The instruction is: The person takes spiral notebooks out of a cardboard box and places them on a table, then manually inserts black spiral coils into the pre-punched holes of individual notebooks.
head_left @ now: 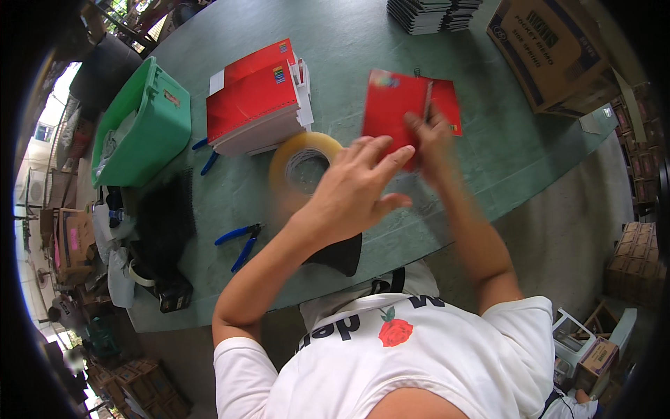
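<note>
Toward the near edge of a green worktop point(391, 223), right of its middle, a person in a white T-shirt point(447, 349) with a red rose print handles a red-covered notebook point(384, 112). The right hand point(436, 143), blurred, has its grip closed on the notebook's right side, thumb and fingers bunched together there. The left hand point(366, 171) reaches across the near-left corner of the same cover, its grip open and fingers spread; whether the fingertips touch the cover cannot be told. A second red-covered notebook point(450, 112) shows from beneath the first, to its right. Left of the hands, a thick stack of red-covered booklets point(255, 105) stands on the worktop, with a roll of yellowish packing tape point(281, 162) just nearer the front edge, partly behind the left hand. Blue-handled pliers point(241, 241) lie open left of the left forearm point(262, 272), and another pair of blue handles point(208, 162) juts from beside the stack. A green plastic bin point(164, 115) stands by the worktop's left edge, with black material point(166, 216) nearer the front-left corner. At the far edge rise piled notebooks point(417, 17); a brown cardboard carton point(548, 52) occupies the far-right corner.
</note>
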Demonstrator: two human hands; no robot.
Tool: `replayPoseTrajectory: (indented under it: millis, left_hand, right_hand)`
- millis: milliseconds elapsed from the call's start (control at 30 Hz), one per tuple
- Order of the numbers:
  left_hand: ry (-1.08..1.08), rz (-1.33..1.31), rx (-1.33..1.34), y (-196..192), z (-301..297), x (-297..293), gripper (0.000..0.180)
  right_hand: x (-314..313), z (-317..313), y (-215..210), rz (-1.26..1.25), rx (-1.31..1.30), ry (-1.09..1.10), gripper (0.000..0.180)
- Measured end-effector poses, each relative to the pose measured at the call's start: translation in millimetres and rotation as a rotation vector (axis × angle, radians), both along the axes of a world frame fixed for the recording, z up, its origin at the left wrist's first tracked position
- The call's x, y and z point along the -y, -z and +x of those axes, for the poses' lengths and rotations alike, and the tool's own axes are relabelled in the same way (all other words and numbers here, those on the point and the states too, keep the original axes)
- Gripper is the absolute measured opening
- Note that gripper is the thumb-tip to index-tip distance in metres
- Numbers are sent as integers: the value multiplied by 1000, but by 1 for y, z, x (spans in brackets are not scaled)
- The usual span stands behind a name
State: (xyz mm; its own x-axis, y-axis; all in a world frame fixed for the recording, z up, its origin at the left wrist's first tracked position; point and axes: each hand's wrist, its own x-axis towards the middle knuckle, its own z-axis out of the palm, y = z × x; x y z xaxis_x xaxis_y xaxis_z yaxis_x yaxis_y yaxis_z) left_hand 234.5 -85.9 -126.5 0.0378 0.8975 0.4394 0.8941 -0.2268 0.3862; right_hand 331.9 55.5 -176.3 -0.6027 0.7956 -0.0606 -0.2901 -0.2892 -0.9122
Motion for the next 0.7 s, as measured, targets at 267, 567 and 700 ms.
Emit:
replayPoseTrajectory:
  millis: [267, 567, 700]
  left_hand:
    - [-325, -145, 162, -2, -52, 70, 39]
    - [-517, -224, 220, 28, -77, 125, 32]
    - [-582, -228, 258, 38, -89, 153, 24]
  right_hand:
    - [-160, 76, 82, 784, 882, 248, 45]
    - [-171, 63, 74, 730, 916, 182, 41]
    - [-164, 29, 27, 1325, 1057, 304, 33]
